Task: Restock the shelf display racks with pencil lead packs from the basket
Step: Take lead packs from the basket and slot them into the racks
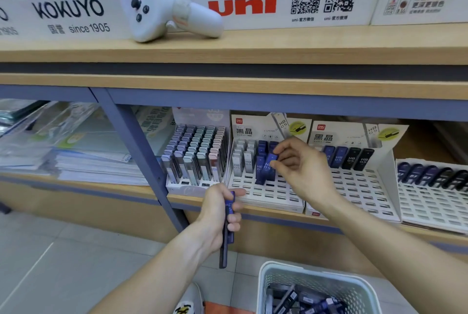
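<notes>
My right hand (pixel 301 164) pinches the top of a blue lead pack (pixel 269 166) standing in the white slotted display rack (pixel 266 193) on the lower shelf. White packs (pixel 242 161) and other blue packs fill the slots beside it. My left hand (pixel 222 212) grips a small bundle of blue lead packs (pixel 229 227) in front of the shelf edge, below the rack. The pale mesh basket (pixel 316 278) sits on the floor at the bottom right, holding several blue and dark packs.
A second white rack (pixel 359 187) with blue and black packs stands to the right, and a third (pixel 430 202) beyond it. A rack of pastel packs (pixel 195 156) stands to the left. A white controller (pixel 172 14) lies on the upper shelf. Stacked folders (pixel 63 146) fill the left bay.
</notes>
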Tool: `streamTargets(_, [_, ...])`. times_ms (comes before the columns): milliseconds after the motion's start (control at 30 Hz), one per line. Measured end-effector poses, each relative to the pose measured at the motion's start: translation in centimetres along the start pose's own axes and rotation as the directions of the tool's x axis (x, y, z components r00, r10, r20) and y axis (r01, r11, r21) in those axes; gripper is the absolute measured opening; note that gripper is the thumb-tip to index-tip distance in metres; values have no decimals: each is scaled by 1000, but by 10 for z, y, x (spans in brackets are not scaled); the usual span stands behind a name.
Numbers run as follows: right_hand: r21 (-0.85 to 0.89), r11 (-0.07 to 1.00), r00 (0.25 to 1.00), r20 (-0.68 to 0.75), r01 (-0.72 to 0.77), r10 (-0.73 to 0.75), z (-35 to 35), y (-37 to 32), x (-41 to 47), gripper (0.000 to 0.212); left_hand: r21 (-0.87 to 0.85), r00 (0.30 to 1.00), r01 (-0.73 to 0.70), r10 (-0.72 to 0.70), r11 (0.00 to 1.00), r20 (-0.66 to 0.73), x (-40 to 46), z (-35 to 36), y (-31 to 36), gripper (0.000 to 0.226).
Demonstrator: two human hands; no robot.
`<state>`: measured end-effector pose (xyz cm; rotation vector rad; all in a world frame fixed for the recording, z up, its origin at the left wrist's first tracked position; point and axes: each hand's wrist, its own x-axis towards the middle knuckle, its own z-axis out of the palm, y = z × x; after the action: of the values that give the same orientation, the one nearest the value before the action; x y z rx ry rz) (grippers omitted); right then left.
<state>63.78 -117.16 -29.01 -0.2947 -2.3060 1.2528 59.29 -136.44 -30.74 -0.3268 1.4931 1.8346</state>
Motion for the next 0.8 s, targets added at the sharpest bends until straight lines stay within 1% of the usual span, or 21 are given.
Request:
streamTargets(67, [-75, 996, 999, -7, 41, -41, 5, 3, -4, 22, -106, 999, -3, -2, 994, -41, -1, -1, 4, 40])
streamTargets(133, [-112, 992, 998, -4, 55, -56, 9, 5, -6, 22, -162, 997, -22, 11, 986, -71, -3, 0, 7, 38])
streamTargets(267, [-160, 984, 997, 21, 76, -74, 14, 5, -6, 21, -234, 993, -61, 36, 970, -110, -6, 5, 11, 34])
streamTargets(400, [-251, 952, 982, 104, 176, -155, 17, 2, -4, 18, -304, 990, -94, 55, 948, -133, -7, 10, 14, 33])
streamTargets(467, [-309, 925, 971, 155, 221, -180, 19, 3, -5, 20, -327, 988, -109, 66, 939, -138, -9, 12, 16, 31])
streamTargets(533, [-365, 900, 969, 155, 237, -193, 19, 2, -6, 21, -346, 987, -116, 70, 931, -144, -10, 15, 18, 30])
streamTargets(600, [-383, 890, 968, 126, 248, -216, 19, -4, -8, 17, -379, 986, -129, 78, 917, -145, -9, 18, 20, 29])
streamTargets(633, [-363, 905, 975, 102, 223, -200, 18, -9, -12, 12, -393, 985, -139, 86, 909, -150, -9, 19, 21, 29])
streamTargets(667, [-300, 942, 988, 93, 149, -127, 17, -16, -16, 6, -406, 983, -149, 93, 901, -156, -9, 20, 22, 29])
streamTargets(700, [-195, 981, 993, 116, 17, 6, 16, -22, -21, 4, -416, 982, -159, 98, 896, -163, -8, 21, 23, 29])
streamTargets(733, [-66, 986, 970, 180, -155, 165, 15, -29, -27, 12, -422, 980, -168, 104, 891, -170, -7, 22, 23, 30])
streamTargets(767, [46, 945, 914, 273, -324, 300, 14, -33, -32, 21, -429, 978, -177, 109, 886, -178, -7, 23, 24, 30])
streamTargets(800, [96, 897, 857, 356, -431, 373, 12, -36, -38, 28, -435, 976, -182, 109, 882, -187, -7, 25, 23, 30])
